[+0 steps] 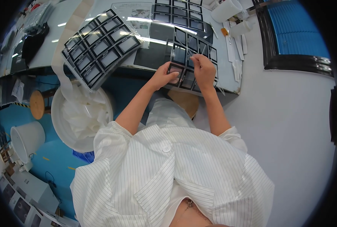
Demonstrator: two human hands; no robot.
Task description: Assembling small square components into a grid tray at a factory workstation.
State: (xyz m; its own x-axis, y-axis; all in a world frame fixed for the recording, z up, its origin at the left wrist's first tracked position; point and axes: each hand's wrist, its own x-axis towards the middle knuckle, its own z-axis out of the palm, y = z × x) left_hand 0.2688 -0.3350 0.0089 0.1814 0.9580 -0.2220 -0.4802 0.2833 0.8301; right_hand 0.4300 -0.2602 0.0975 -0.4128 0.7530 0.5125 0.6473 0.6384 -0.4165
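A sheet of clear rectangular panels with black borders (189, 78) lies at the table's front edge, jutting a little over it. My left hand (164, 76) grips its near left corner, thumb on top and fingers along the side. Over the sheet's middle, my right hand (205, 72) is closed in a pinch. Whatever sits between those fingertips is too small to make out. A thick stack of similar black-framed sheets (102, 47) rests to the left, overhanging the table edge. Another such sheet (178, 14) lies farther back.
Below the table at left stands a white bin (57, 121) full of crumpled pale film. A pale strip (57, 62) hangs over the table edge into it. White cups (227, 10) and an orange-handled tool (224, 31) are at back right. A wooden stool (37, 104) stands at left.
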